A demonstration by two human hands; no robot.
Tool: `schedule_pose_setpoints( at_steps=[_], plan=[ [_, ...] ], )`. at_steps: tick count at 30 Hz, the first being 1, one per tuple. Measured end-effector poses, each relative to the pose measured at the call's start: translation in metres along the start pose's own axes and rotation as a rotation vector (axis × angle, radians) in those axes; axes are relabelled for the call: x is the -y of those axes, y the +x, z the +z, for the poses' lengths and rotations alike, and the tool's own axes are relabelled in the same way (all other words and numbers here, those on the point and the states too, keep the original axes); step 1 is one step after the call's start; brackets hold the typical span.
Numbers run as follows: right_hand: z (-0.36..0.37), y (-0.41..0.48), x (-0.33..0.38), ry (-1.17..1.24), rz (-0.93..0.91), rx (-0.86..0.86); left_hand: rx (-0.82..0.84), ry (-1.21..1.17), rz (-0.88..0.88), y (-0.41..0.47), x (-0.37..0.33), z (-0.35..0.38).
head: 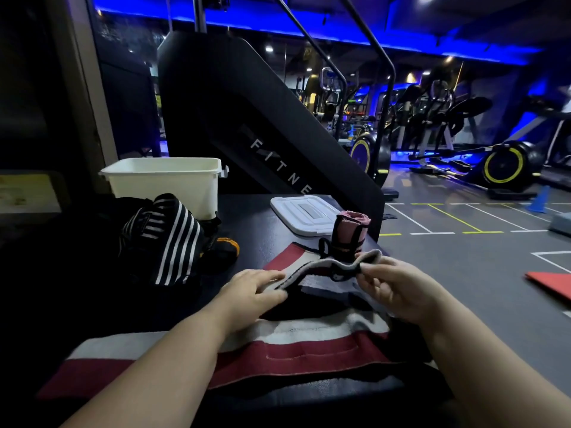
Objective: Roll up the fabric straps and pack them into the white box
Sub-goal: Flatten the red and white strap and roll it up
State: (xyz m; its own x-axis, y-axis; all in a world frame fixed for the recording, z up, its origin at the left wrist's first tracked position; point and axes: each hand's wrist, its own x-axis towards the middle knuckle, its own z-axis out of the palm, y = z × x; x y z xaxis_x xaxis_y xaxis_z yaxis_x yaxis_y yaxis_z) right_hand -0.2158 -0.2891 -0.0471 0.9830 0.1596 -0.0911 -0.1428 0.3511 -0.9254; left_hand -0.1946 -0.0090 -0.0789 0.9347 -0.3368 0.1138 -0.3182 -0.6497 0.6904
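Blue-lit gym machines fill the background, and close in front lies a dark table (pixel 247 217). At its far left corner stands the white box (pixel 163 183), open at the top; its flat lid (pixel 304 213) lies apart from it towards the far right edge. Just beside the lid, at the right edge, a rolled pink strap (pixel 350 233) stands upright. A heap of black-and-white striped straps (pixel 173 239) sits along the left edge, in front of the box. Across the near edge lies a long red, white and black strap (pixel 309 344), unrolled, with one end lifted off the table. The left hand (pixel 253 288) pinches this lifted part between thumb and nearly straight fingers, while the right hand (pixel 392 288) pinches its tip between thumb and forefinger, so the band hangs slack between them
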Motion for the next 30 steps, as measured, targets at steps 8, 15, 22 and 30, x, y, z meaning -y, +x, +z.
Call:
schedule_pose_setpoints(
  at_steps=[8, 15, 22, 30],
  plan=[
    [0.006, 0.010, -0.010, -0.688, -0.170, -0.316, -0.035, -0.075, 0.049, -0.002, 0.001, -0.001],
    [0.002, 0.018, -0.014, -0.855, -0.180, -0.509, -0.072, -0.070, -0.004, 0.000, 0.008, 0.000],
    [0.006, 0.022, -0.019, -0.825, -0.262, -0.540, -0.232, -0.169, -0.031, -0.004, 0.001, -0.003],
    [0.024, 0.008, -0.016, -1.172, -0.188, -0.368, -0.410, -0.054, 0.049, -0.010, -0.011, -0.007]
  ],
)
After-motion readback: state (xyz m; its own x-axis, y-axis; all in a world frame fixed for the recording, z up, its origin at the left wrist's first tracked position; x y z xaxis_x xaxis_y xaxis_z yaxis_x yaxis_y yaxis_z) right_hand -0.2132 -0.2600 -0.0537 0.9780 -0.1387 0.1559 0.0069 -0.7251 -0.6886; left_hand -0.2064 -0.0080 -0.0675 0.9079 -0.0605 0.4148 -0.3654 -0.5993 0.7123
